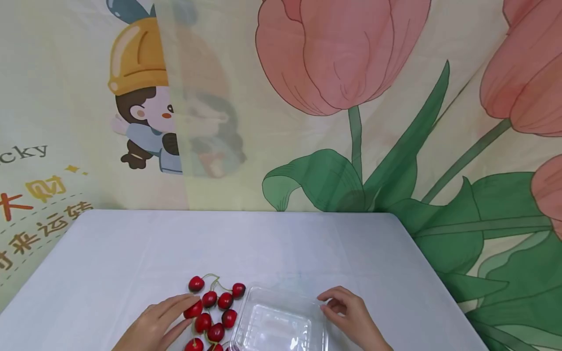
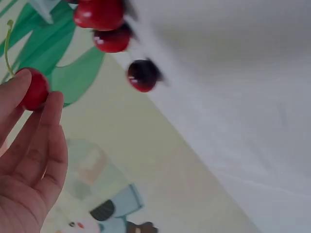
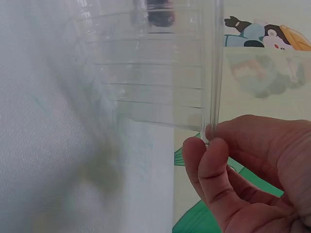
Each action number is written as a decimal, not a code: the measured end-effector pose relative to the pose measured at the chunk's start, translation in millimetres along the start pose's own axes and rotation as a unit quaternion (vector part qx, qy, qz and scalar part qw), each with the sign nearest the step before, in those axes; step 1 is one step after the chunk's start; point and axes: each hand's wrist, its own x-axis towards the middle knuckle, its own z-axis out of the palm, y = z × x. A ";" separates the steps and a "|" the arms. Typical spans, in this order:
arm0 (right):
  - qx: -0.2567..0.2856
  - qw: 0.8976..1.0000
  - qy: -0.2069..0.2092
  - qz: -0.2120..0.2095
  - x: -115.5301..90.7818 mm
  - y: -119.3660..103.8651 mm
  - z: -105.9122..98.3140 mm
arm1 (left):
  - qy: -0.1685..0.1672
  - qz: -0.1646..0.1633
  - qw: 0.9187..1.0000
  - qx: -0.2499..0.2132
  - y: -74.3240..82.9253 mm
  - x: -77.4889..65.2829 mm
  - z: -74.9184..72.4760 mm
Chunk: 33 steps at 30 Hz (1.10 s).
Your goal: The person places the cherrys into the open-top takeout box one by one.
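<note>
Between thumb and fingertips my left hand (image 1: 153,319) pinches a red cherry (image 2: 36,90) whose green stem sticks up in the left wrist view. Several more dark red cherries (image 1: 216,332) lie just to the right of that hand, some with stems. A clear plastic box (image 1: 277,317) stands beside them, its inside facing up. My right hand (image 1: 351,314) grips the rim of the box at its far right corner, thumb on one side and fingertips on the other, as the right wrist view shows.
A white cloth covers the table (image 1: 246,243). Behind it hangs a curtain (image 1: 219,190) printed with tulips and a cartoon figure. The near part of the box and some cherries run out of the head view's lower edge.
</note>
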 end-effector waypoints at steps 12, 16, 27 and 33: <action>0.007 0.999 0.000 -0.049 -1.6 3.6 -0.7 | 0.044 0.103 0.988 -0.110 36.3 56.5 17.0; 0.010 0.998 0.006 -0.066 -2.1 3.0 -1.3 | 0.019 0.134 0.982 -0.129 45.7 64.8 31.2; 0.010 0.998 0.010 -0.057 -3.4 3.0 3.3 | -0.104 0.151 0.979 -0.083 59.1 67.1 61.6; -0.001 0.998 0.012 -0.066 -2.6 3.9 1.5 | -0.179 0.113 0.976 -0.054 65.2 74.0 65.5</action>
